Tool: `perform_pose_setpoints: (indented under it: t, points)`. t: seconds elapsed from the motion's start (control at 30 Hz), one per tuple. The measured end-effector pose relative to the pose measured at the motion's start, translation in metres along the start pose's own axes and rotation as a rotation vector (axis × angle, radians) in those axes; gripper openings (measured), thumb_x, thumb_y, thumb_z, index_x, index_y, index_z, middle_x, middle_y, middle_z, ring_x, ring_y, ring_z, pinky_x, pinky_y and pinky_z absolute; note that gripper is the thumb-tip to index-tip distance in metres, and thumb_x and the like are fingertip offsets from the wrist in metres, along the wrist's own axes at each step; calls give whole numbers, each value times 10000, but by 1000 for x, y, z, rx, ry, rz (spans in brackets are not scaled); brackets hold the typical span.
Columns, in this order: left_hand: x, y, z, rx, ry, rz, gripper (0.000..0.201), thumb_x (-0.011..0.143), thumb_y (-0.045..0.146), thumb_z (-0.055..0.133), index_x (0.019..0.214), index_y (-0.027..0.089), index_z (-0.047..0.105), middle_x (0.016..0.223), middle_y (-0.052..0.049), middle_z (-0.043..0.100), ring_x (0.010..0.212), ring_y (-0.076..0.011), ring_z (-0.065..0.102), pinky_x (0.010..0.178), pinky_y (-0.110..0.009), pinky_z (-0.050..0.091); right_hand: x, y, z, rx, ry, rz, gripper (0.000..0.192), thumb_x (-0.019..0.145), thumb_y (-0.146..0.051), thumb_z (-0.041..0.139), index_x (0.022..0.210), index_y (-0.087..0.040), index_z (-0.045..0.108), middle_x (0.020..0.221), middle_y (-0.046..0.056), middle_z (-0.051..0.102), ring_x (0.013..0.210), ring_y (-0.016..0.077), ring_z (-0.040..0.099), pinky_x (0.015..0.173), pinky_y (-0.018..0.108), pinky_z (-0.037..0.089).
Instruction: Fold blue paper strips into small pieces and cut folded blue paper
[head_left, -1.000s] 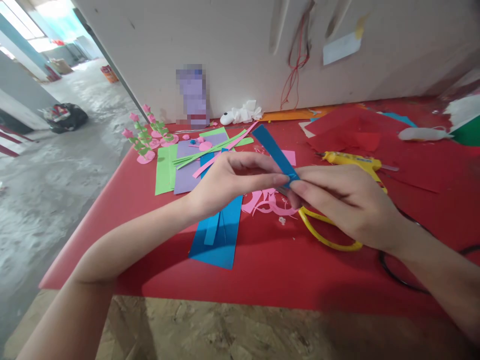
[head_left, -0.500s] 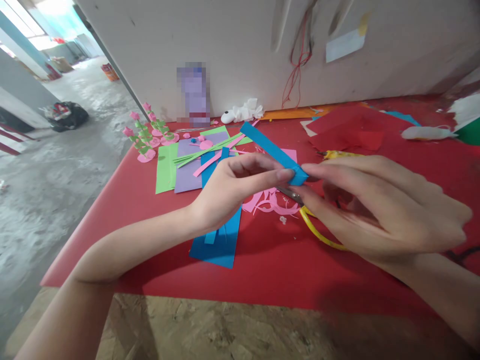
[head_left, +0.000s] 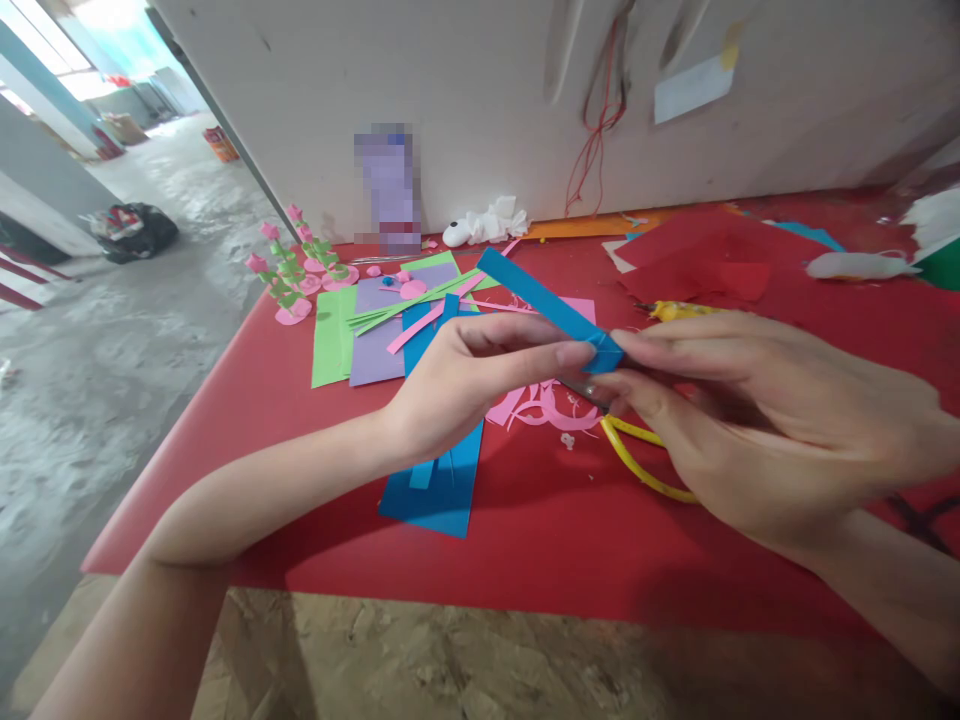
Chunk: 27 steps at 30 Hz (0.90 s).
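Observation:
A blue paper strip [head_left: 536, 292] is held above the table, folded over at its right end. My left hand [head_left: 457, 385] pinches it between thumb and fingers just left of the fold. On the folded end, my right hand [head_left: 757, 420] grips with thumb and index finger. The strip's long free part slants up to the left. Below the hands lie pink paper scraps [head_left: 551, 408] and scissors with yellow handles [head_left: 637, 465], partly hidden by my right hand. Blue paper sheets [head_left: 442, 510] lie under my left wrist.
The red table [head_left: 315, 530] carries green strips [head_left: 420, 302], a purple sheet [head_left: 375, 365] and pink paper flowers [head_left: 289, 265] at its left edge. White crumpled tissue [head_left: 495, 222], red paper [head_left: 694, 255] and a glue gun-like yellow-tipped item [head_left: 679, 311] lie farther back, near the pale wall.
My right hand's fingers have closed in on the folded end, and its thumb has straightened beneath it. The strip has shifted very slightly; my left hand keeps its pinch.

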<state>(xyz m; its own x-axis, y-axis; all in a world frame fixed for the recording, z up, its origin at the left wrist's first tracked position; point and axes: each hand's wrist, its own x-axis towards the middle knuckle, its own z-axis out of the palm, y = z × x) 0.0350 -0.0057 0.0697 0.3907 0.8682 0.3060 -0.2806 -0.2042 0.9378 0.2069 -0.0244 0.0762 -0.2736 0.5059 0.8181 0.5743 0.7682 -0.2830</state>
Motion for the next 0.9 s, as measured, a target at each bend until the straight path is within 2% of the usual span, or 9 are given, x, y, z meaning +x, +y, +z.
perform_pose_setpoints:
  t: [0.13, 0.27, 0.4, 0.57, 0.67, 0.73, 0.8, 0.9]
  points:
    - [-1, -1, -1, 35, 12, -2, 133, 714, 375, 688, 758, 251, 701, 750, 78, 728, 759, -111, 706, 759, -268, 630, 1, -2, 0, 34, -19, -11, 107, 794, -160, 642, 837, -257, 629, 844, 12, 700, 808, 147, 666, 715, 268, 556]
    - [-1, -4, -2, 73, 27, 33, 122, 736, 368, 666, 756, 251, 696, 745, 82, 728, 745, -112, 708, 747, -273, 635, 1, -2, 2, 44, 7, -17, 140, 789, -141, 642, 833, -273, 623, 807, -2, 696, 747, 136, 661, 620, 254, 538]
    - [-1, -4, -1, 64, 22, 30, 94, 754, 333, 652, 739, 249, 690, 730, 99, 724, 725, -94, 705, 734, -256, 637, 1, -2, 5, 120, 0, 74, 130, 788, -170, 640, 873, -267, 628, 844, -1, 692, 712, 123, 638, 527, 246, 481]
    - [-1, -4, -2, 137, 15, 98, 100, 782, 325, 626, 748, 254, 688, 732, 107, 719, 717, -70, 698, 715, -222, 628, 2, -5, 6, 239, -63, 252, 39, 791, -220, 634, 814, -249, 644, 754, 5, 638, 642, 105, 598, 524, 234, 472]
    - [-1, -4, -3, 212, 47, 106, 153, 773, 381, 623, 756, 243, 687, 752, 82, 722, 738, -87, 699, 712, -238, 626, 3, -8, 6, 373, -56, 319, 170, 754, -182, 666, 869, -266, 575, 821, -22, 599, 673, 86, 595, 565, 205, 496]
    - [-1, -4, -4, 213, 74, 104, 166, 758, 396, 634, 752, 238, 684, 767, 74, 723, 760, -99, 700, 726, -253, 626, 4, -9, 5, 444, -98, 358, 157, 776, -184, 632, 859, -257, 521, 828, -29, 565, 688, 75, 581, 555, 187, 492]
    - [-1, -3, -3, 200, 78, 96, 167, 760, 393, 629, 754, 234, 679, 779, 75, 722, 763, -102, 701, 745, -269, 624, 7, -9, 5, 433, -138, 340, 72, 816, -195, 562, 806, -235, 503, 762, -22, 542, 646, 73, 548, 489, 183, 450]
    - [-1, -3, -3, 128, 32, 82, 111, 784, 334, 625, 757, 240, 677, 750, 93, 719, 738, -85, 697, 746, -254, 616, 10, -9, 3, 335, -201, 276, 122, 848, -182, 484, 737, -214, 524, 623, -24, 508, 539, 72, 475, 449, 205, 387]
